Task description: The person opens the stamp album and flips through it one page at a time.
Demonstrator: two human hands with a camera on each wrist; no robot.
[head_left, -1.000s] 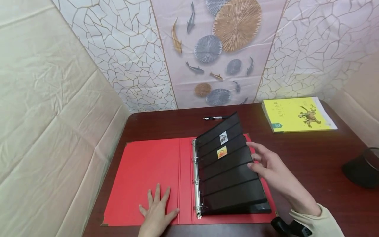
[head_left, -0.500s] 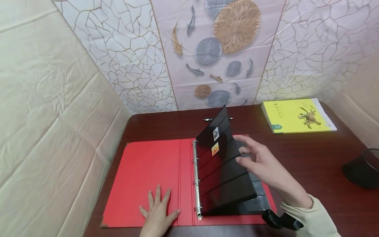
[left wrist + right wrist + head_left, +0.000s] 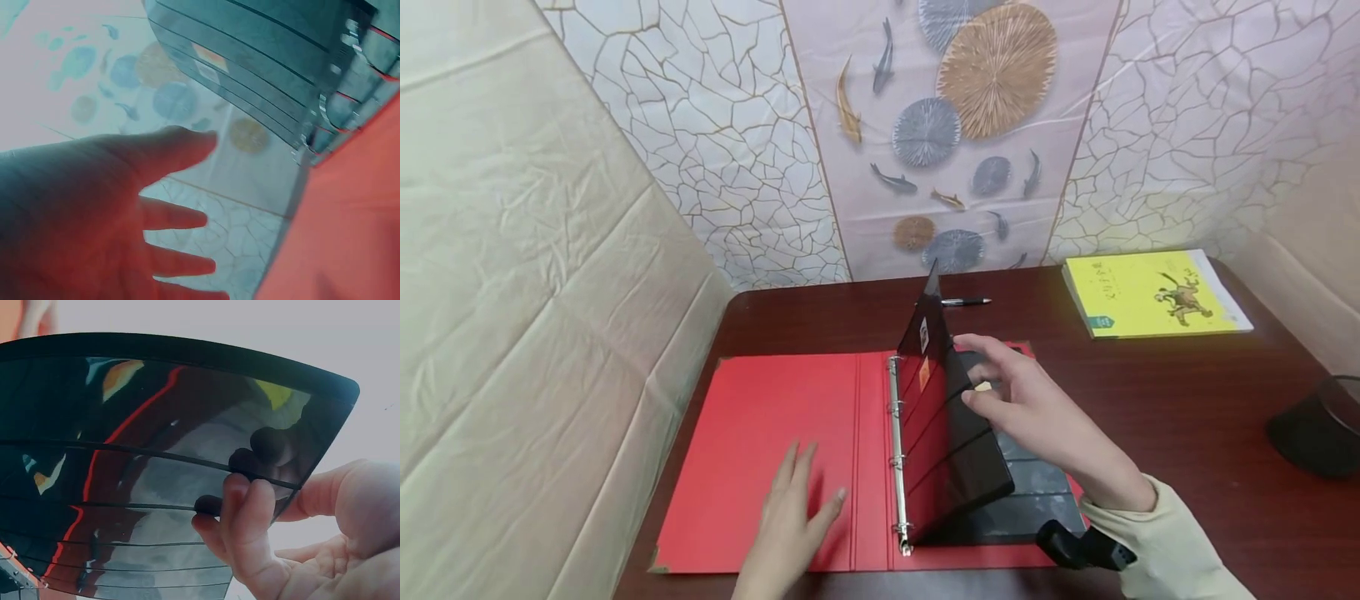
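A red ring binder (image 3: 760, 417) lies spread out, with metal rings (image 3: 898, 458) along its spine. My right hand (image 3: 1037, 408) pinches the outer edge of a black stamp page (image 3: 955, 467), thumb on one side and fingers on the other. That page stands nearly upright on the rings and bears a grey stamp (image 3: 924, 335) and an orange stamp (image 3: 923, 375). Beneath it lies another black page (image 3: 1037, 500), partly hidden. My left hand (image 3: 782, 517) hovers low over the binder's bare left cover, fingers extended; the left wrist view shows the thumb apart from the fingers.
A yellow book (image 3: 1150, 296) lies at the back right of the dark wooden table (image 3: 1187, 417). Behind the raised page is a pen (image 3: 970, 302). A black mesh container (image 3: 1315, 433) stands at the right edge. Patterned cloth (image 3: 760, 167) hangs behind the table.
My right hand has swung the page leftward from a low slant to nearly upright, uncovering the page beneath. My left hand, spread on the cover before, has lifted and its fingers have drawn together.
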